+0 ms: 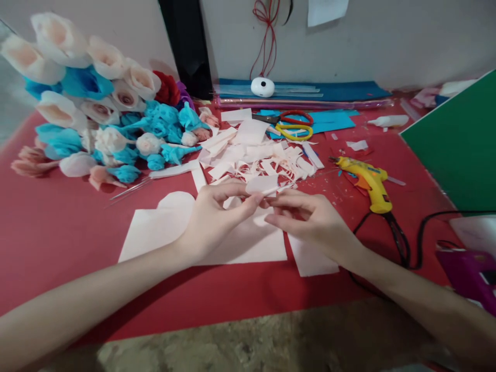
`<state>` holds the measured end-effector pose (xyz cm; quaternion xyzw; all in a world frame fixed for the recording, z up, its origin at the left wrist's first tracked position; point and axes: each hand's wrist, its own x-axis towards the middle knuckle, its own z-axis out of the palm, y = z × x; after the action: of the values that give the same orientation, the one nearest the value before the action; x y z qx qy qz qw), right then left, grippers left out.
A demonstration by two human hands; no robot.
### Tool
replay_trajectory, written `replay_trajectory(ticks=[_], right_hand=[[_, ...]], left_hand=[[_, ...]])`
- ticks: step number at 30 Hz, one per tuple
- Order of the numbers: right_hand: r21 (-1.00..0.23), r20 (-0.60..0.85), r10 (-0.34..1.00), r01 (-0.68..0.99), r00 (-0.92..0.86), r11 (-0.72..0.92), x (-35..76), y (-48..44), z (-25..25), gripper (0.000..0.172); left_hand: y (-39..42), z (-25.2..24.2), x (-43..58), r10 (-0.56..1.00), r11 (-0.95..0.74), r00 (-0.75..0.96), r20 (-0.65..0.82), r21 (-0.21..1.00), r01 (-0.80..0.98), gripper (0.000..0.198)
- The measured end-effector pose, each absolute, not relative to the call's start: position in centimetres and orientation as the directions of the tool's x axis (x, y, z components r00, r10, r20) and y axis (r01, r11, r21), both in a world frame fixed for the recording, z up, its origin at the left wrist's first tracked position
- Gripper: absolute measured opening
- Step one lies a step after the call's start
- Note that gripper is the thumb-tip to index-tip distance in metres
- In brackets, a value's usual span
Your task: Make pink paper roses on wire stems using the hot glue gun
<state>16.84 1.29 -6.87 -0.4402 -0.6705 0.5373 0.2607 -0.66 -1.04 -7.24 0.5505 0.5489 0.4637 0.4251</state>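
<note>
In the head view a small pale pink piece of paper [262, 184] is between my two hands, one edge looking rolled or folded. My left hand [219, 214] is closed, pinching it between thumb and fingers. Curled fingers of my right hand [315, 219] meet the paper's lower right edge; its thumb sits lower, and what the fingertips grip is partly hidden. Beneath both hands lie pale pink paper sheets [248, 248], one with a rounded top. Just behind is a heap of pale paper scraps and strips [256, 152].
Paper flowers [104, 111] in cream, blue and red crowd the left. Red and yellow scissors [290, 124] lie behind the scraps. A yellow glue gun [368, 181] with a black cord rests at right, near a green board [461, 139]. The red tabletop [166, 305] ends in front.
</note>
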Motion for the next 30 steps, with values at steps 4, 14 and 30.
replay_trajectory(ticks=[4, 14, 30], right_hand=[[-0.972, -0.224, 0.845, 0.174, -0.485, -0.157, 16.0, 1.4, -6.6, 0.018], [-0.942, -0.248, 0.857, 0.320, -0.452, -0.103, 16.6, 1.8, -5.7, 0.012], [-0.539, 0.359, 0.890, 0.717, -0.280, 0.442, 19.8, 7.0, -6.8, 0.015]], left_hand=[[-1.2, -7.0, -0.6, 0.997, -0.058, -0.034, 0.068, 0.972, 0.230, 0.016], [-1.3, -7.3, -0.3, 0.991, -0.121, -0.022, 0.132, 0.954, 0.274, 0.016], [-0.8, -9.7, -0.3, 0.999, 0.026, -0.049, -0.019, 0.990, 0.137, 0.021]])
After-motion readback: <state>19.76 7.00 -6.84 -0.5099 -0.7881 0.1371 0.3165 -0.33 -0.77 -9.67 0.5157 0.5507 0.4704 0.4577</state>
